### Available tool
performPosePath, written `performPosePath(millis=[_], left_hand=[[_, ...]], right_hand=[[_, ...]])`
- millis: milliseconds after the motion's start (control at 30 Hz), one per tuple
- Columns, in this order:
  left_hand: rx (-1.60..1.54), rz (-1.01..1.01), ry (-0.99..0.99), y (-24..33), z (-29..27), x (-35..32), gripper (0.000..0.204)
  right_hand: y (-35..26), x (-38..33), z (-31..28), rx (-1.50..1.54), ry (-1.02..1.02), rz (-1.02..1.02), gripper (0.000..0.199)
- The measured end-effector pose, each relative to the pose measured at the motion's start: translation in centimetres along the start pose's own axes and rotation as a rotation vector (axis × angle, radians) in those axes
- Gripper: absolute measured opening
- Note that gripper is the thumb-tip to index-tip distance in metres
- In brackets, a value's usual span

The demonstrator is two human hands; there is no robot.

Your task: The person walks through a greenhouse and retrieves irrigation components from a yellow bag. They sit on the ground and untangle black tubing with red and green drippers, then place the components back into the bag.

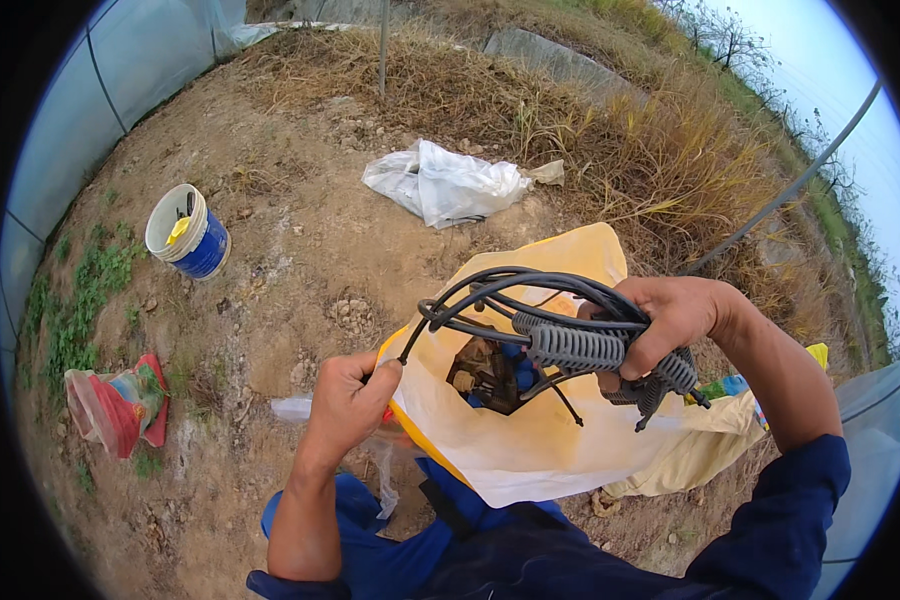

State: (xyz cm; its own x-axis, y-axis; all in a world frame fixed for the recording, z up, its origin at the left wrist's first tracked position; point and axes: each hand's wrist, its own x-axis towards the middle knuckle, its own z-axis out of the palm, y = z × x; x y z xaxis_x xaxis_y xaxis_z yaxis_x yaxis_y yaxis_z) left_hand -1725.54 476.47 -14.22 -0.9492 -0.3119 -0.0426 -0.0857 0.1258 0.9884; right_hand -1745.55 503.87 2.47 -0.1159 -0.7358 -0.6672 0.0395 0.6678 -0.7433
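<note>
Bare brown soil (300,290) fills most of my view, outdoors, with tall straw-coloured dry grass (670,170) at the upper right and translucent plastic sheeting (60,150) curving up along the left edge. Right of centre, over the sack's mouth, I have a bundle of looped black cables and grey ridged tubing (575,346); its long axis runs nearly across the frame, tilting slightly down to the right, with the wide loops toward the left and several loose black ends pointing toward the lower right. My hands are apart: the right hand (665,322) is clamped round the bundle's right part, while the left hand (355,405) is closed on a cable at the left end, just beside the sack's rim; whether it pinches the rim too, I cannot tell. The big cream-coloured sack with yellow edges (560,455) gapes upward at centre, with dark and blue items (485,372) inside, too shadowed to identify. At the upper left, a white-and-blue plastic bucket (202,250) contains a yellow item (178,230) and dark pieces.
</note>
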Motion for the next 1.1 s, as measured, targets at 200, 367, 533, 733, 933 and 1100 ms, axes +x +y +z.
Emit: performPosePath(millis=[200, 367, 533, 733, 933, 1100], left_hand=[[-0.037, 0.09, 0.066, -1.3, 0.9, 2.2, 0.034], [0.045, 0.087, 0.064, -0.9, 0.6, 3.5, 0.047], [-0.015, 0.211, 0.118, 0.1, 0.2, 4.1, 0.054], [0.125, -0.131, 0.659, -5.6, -8.1, 2.2, 0.056], [-0.029, -0.271, 1.16, -11.1, -17.1, -11.2, 0.044], [-0.02, -0.238, 1.407, -10.7, -16.0, -20.3, 0.038]], right_hand=[[-2.6, -4.5, 2.6, 0.14, -0.016, -0.31, 0.054], [-3.8, -4.1, 6.7, 0.345, -0.172, -0.514, 0.07], [-3.0, 2.0, 13.3, 0.682, -0.323, -0.425, 0.066], [1.5, 15.5, 19.5, 0.302, -0.184, -0.494, 0.028], [6.0, 24.0, 25.9, 0.233, 0.082, -0.549, 0.027], [7.7, 27.6, 29.4, -0.138, 0.154, -0.595, 0.048]])
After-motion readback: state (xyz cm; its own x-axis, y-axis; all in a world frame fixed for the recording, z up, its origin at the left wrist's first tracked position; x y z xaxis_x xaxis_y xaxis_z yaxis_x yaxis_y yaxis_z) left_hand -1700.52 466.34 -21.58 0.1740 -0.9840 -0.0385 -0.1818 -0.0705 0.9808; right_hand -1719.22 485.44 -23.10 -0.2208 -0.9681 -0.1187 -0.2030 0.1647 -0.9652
